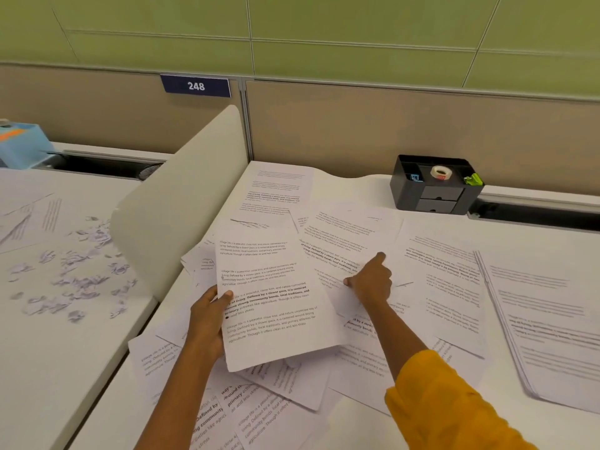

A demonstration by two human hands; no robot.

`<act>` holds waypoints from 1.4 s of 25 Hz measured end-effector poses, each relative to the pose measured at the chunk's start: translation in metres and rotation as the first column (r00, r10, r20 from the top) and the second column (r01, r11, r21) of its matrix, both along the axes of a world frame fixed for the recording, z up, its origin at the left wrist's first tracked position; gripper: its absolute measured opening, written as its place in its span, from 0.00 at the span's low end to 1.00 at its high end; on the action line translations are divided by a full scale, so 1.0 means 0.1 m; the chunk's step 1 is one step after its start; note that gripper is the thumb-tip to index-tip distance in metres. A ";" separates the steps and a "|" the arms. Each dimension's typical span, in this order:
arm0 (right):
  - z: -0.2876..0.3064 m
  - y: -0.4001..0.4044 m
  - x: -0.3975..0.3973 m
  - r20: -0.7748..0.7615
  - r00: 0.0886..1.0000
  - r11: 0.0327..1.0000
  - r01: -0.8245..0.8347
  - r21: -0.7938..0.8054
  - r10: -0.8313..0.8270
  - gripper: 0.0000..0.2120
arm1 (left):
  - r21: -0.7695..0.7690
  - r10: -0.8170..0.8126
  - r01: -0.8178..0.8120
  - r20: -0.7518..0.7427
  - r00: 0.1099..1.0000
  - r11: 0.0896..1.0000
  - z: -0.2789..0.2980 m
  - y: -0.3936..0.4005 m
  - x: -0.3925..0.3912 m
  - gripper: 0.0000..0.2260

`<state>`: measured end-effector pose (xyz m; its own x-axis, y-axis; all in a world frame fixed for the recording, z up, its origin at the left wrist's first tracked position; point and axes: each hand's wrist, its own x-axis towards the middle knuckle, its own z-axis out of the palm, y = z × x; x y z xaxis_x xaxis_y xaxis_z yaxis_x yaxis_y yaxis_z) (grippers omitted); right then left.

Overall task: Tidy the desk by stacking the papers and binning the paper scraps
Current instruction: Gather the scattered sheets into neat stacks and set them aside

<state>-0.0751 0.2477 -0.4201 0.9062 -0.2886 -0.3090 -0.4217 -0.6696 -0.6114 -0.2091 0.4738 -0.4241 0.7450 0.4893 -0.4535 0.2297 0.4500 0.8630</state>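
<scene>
Many printed sheets (354, 241) lie scattered and overlapping across the white counter (357, 186), covering most of it from the centre out to 3 o'clock and down to 6 o'clock. The left hand (207, 319) holds one printed sheet (272, 297) by its left edge, thumb on top and fingers curled beneath; that sheet sits tilted above the loose pile, near the centre of view. The right hand (370, 280), coming from a yellow sleeve (448, 401) at 5 o'clock, has its forefinger stretched out toward 12 o'clock over the spread sheets and its other fingers curled, with the thumb at the edge of a sheet; whether that grip actually pinches the paper I cannot tell. At 3 o'clock a squared stack of papers (548, 326) lies apart from the loose ones. At 9 o'clock, beyond a white divider panel (181, 203), the neighbouring counter (65, 352) carries a scatter of paper scraps (74, 277), well apart from both hands. At 1 o'clock a black desk organiser (435, 186) stands against the partition, with a roll of clear tape (439, 172) and a green clip (472, 179) in its top tray. A blue sign reading 248 (196, 86) hangs on the partition at 11 o'clock.
</scene>
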 end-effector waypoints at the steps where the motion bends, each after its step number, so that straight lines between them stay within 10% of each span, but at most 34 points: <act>1: 0.00 -0.04 0.03 -0.012 0.999 0.998 0.046 0.052 -0.045 0.37 | 0.004 0.007 -0.007 -0.002 1.000 1.000 -0.01 0.01 0.00 0.08; 5: -0.06 -0.15 0.05 0.011 0.993 0.971 0.115 0.208 -0.120 0.11 | 0.014 0.011 -0.011 -0.011 1.000 1.000 -0.02 -0.02 0.03 0.07; 9: -0.06 -0.20 0.06 0.119 0.976 0.921 0.128 0.367 -0.183 0.04 | 0.022 -0.008 0.008 -0.010 1.000 1.000 0.00 -0.06 0.07 0.08; 16: 0.31 -0.79 0.33 0.344 0.906 0.913 0.098 0.396 -0.246 0.11 | 0.093 -0.095 0.097 -0.026 0.995 0.991 0.00 -0.05 0.08 0.07; 22: 0.20 -1.12 0.40 0.218 0.880 0.762 0.214 0.611 -0.422 0.14 | 0.232 -0.115 0.124 -0.051 0.992 0.965 0.05 0.06 0.06 0.06; 35: -0.26 -0.14 -0.29 0.134 0.990 0.793 -0.114 0.598 0.041 0.05 | 0.108 -0.090 0.093 -0.035 0.995 0.990 0.00 -0.27 0.19 0.11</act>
